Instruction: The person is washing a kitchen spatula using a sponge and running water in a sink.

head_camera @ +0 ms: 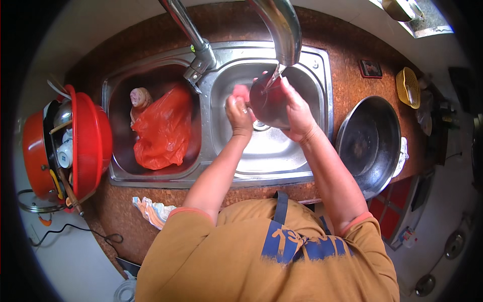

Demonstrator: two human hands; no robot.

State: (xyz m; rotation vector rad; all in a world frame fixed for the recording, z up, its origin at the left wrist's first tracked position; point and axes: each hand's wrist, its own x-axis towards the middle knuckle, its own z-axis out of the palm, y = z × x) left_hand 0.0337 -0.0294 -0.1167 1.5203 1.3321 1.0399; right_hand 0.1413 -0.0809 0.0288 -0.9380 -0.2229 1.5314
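Observation:
Over the right basin of a double stainless-steel sink (277, 151), my right hand (300, 113) grips a dark, shiny kitchen item (268, 102) by its right side, thumb on top. Whether it is a vessel or a broad blade I cannot tell. Water from the thick faucet spout (288, 49) runs onto it. My left hand (240, 115) is curled at the item's left edge and blurred. A pinkish-red patch shows at its fingertips; whether that is a cloth or fingers is unclear. A drain (261, 125) is partly visible below the item.
In the left basin a red plastic bag (166, 132) lies beside a pale piece of raw meat (140, 98). A second faucet (202, 60) rises between the basins. A wok (369, 145) stands right; red basins (88, 143) with dishes stand left. Also here: a phone (371, 69), a yellow basket (407, 88), a cloth (153, 211).

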